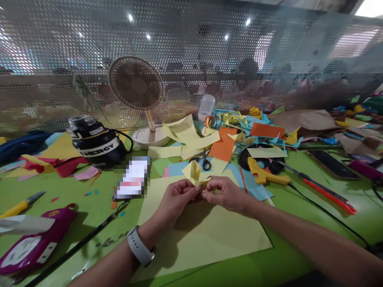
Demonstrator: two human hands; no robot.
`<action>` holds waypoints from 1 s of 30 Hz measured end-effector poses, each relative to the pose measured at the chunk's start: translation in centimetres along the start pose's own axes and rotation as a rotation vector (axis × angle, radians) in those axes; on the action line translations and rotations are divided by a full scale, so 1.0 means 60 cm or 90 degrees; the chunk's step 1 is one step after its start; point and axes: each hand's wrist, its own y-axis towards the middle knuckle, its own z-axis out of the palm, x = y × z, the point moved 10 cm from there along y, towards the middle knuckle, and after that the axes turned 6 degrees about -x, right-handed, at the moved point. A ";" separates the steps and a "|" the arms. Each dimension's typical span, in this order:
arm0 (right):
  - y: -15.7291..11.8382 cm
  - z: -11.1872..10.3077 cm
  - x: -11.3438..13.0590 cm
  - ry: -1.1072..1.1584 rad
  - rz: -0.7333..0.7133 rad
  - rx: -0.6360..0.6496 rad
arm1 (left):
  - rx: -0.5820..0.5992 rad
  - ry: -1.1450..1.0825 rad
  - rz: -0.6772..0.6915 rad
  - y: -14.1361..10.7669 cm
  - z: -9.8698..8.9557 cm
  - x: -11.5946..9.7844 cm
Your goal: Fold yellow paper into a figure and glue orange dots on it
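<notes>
Green and cluttered, the counter point(95, 209) is carrying a black bottle point(98, 147), then a phone point(133, 178); the left hand point(178, 196) and right hand point(226, 194) are pinching a folded yellow paper point(193, 171) above a large sheet point(197, 247), and a glue gun point(271, 177) is lying farther right.

Both hands point(179, 197) point(229, 194) tog., fingertips point(196, 191) pinched, forearms point(112, 257) point(302, 234) angled inwd.

I observed the left hand point(180, 196) and right hand point(226, 194) pinching folded yellow paper point(193, 172) above the large sheet point(209, 243); scissors point(206, 164) lay beyond that sheet.
</notes>
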 end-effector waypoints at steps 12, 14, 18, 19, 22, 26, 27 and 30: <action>0.005 -0.008 0.024 -0.002 -0.019 -0.007 | -0.027 -0.032 0.062 0.004 -0.003 -0.023; 0.004 -0.012 0.030 0.022 -0.029 -0.015 | -0.034 -0.029 0.071 0.006 -0.010 -0.025; 0.006 -0.057 0.025 0.077 -0.001 -0.142 | -0.075 -0.044 0.070 0.008 -0.025 -0.029; 0.006 -0.070 0.019 0.077 0.017 -0.184 | -0.089 -0.047 0.072 0.007 -0.027 -0.030; 0.008 -0.051 -0.014 0.097 0.127 -0.134 | -0.112 -0.048 0.090 0.003 -0.025 -0.036; 0.002 0.014 -0.041 0.198 0.232 0.011 | -0.099 -0.034 0.120 -0.004 -0.009 -0.045; 0.002 0.018 -0.042 0.215 0.236 0.009 | -0.097 -0.032 0.121 -0.005 -0.007 -0.045; 0.002 0.022 -0.041 0.245 0.244 0.006 | -0.099 -0.041 0.103 -0.007 -0.007 -0.041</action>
